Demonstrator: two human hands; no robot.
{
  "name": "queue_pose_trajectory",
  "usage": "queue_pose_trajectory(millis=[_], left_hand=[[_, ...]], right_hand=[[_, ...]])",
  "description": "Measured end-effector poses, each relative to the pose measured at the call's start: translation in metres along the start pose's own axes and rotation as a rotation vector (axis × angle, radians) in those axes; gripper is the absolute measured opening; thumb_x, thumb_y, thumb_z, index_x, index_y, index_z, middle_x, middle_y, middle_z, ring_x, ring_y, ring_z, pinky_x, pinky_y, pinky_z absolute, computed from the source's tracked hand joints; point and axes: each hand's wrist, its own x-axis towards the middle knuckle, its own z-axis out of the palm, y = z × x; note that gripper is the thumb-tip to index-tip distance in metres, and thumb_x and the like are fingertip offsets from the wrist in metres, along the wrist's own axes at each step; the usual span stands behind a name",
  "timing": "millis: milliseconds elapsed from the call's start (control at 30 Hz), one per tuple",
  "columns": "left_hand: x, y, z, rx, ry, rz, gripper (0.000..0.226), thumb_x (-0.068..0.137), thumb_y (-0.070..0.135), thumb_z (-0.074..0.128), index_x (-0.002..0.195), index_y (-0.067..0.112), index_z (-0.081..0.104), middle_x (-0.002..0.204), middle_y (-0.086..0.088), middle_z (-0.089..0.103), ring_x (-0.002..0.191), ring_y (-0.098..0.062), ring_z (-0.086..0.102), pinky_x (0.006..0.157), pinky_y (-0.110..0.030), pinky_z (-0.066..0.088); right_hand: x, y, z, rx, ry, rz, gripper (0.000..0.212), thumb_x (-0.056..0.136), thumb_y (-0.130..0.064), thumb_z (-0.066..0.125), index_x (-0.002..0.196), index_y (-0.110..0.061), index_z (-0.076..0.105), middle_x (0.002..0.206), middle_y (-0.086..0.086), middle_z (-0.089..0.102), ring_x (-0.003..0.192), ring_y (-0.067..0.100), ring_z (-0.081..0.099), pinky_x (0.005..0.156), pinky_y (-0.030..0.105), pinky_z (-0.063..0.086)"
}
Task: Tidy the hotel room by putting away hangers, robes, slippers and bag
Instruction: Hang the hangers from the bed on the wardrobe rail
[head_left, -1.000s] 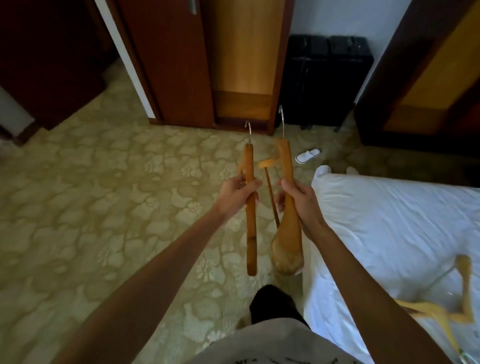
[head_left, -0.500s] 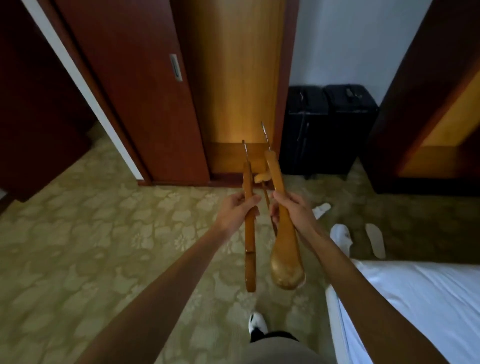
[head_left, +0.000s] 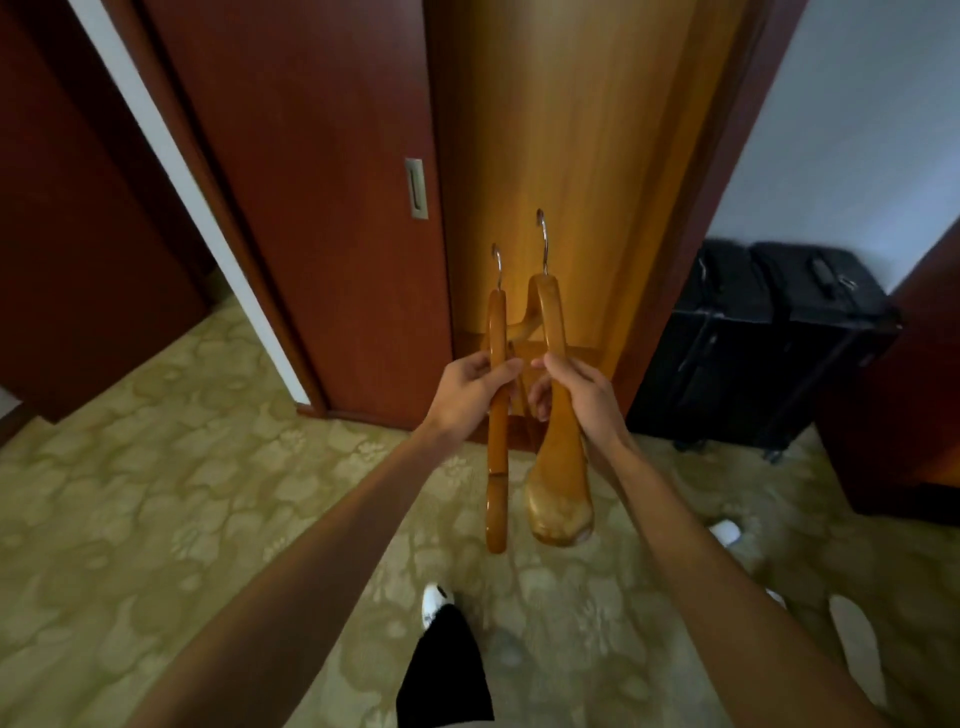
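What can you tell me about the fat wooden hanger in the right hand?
The wide wooden hanger is glossy golden-brown wood with a silver metal hook on top. It is seen edge-on, hook pointing up, its broad rounded shoulder end hanging down toward the carpet. The right hand grips it around the middle, fingers curled round the wood. It hangs beside a slimmer hanger, in front of the open wardrobe.

Two wooden hangers (head_left: 524, 415) honey-orange, silver hooks. Sliding door (head_left: 311, 208) dark red-brown; wardrobe interior (head_left: 561, 156) golden wood. Carpet (head_left: 156, 519) olive-yellow, pale floral pattern. Suitcases (head_left: 763, 353) far right black. Wall (head_left: 857, 130) pale grey-white. Slippers (head_left: 852, 644) near right white. Trouser leg (head_left: 447, 670) black, shoe (head_left: 434, 603) white.
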Motion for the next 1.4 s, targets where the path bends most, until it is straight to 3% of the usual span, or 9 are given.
queue_pose_trajectory(millis=[233,400,600,767,1067,1133,1267,1400], left_hand=[[0.191,0.052,-0.047,-0.004,-0.08,0.045,0.033,0.095,0.026,0.07,0.103,-0.006,0.069,0.077,-0.008,0.066,0.063,-0.013,0.064,0.06,-0.022,0.052],[0.311,0.107,-0.05,0.039,-0.176,0.101,0.023,0.094,0.029,0.07,0.084,0.009,0.068,0.073,-0.008,0.068,0.059,-0.015,0.062,0.059,-0.021,0.051],[0.44,0.176,-0.038,0.081,-0.245,0.205,0.028,0.093,0.038,0.069,0.088,0.011,0.071,0.077,-0.005,0.072,0.063,-0.011,0.065,0.061,-0.017,0.052],[0.54,0.24,-0.02,0.121,-0.244,0.303,0.036,0.093,0.043,0.067,0.092,0.008,0.072,0.075,-0.001,0.073,0.065,-0.009,0.066,0.071,-0.026,0.054],[0.662,0.351,0.02,0.107,-0.277,0.464,0.031,0.092,0.042,0.068,0.088,0.011,0.074,0.069,-0.005,0.072,0.065,-0.015,0.069,0.08,-0.037,0.057],[0.683,0.371,0.027,0.114,-0.288,0.494,0.035,0.093,0.043,0.067,0.093,0.009,0.075,0.073,-0.005,0.073,0.068,-0.014,0.071,0.079,-0.034,0.057],[0.721,0.403,0.041,0.134,-0.279,0.539,0.041,0.092,0.046,0.067,0.1,0.006,0.075,0.077,-0.002,0.074,0.068,-0.004,0.07,0.059,-0.016,0.048],[0.756,0.429,0.053,0.123,-0.301,0.56,0.042,0.09,0.048,0.068,0.101,0.008,0.075,0.079,-0.001,0.075,0.084,-0.016,0.073,0.067,-0.024,0.051]], right_hand=[[0.179,-0.042,0.024,-0.016,0.065,-0.052,0.027,0.102,-0.029,0.053,0.104,-0.006,0.069,0.073,0.01,0.066,0.06,0.017,0.06,0.065,0.03,0.05],[0.287,-0.089,0.019,-0.01,0.148,-0.112,0.026,0.102,-0.031,0.055,0.102,-0.009,0.07,0.073,0.01,0.066,0.061,0.019,0.059,0.066,0.034,0.048],[0.402,-0.152,-0.005,-0.027,0.244,-0.213,0.026,0.102,-0.033,0.055,0.103,-0.011,0.07,0.074,0.007,0.067,0.062,0.016,0.06,0.067,0.03,0.05],[0.493,-0.206,-0.036,-0.078,0.273,-0.316,0.027,0.102,-0.033,0.055,0.105,-0.01,0.069,0.074,0.006,0.069,0.063,0.016,0.063,0.069,0.031,0.052],[0.624,-0.305,-0.08,-0.13,0.329,-0.481,0.032,0.099,-0.037,0.058,0.104,-0.008,0.072,0.08,0.014,0.07,0.068,0.022,0.064,0.073,0.038,0.051],[0.646,-0.326,-0.086,-0.1,0.331,-0.502,0.034,0.098,-0.036,0.059,0.104,-0.005,0.072,0.081,0.016,0.07,0.068,0.023,0.064,0.073,0.04,0.05],[0.678,-0.363,-0.098,-0.11,0.312,-0.541,0.036,0.101,-0.037,0.054,0.108,-0.005,0.07,0.079,0.012,0.069,0.066,0.02,0.064,0.067,0.035,0.053],[0.704,-0.388,-0.112,-0.116,0.33,-0.566,0.036,0.102,-0.038,0.053,0.109,-0.007,0.07,0.079,0.009,0.069,0.067,0.019,0.065,0.068,0.034,0.052]])
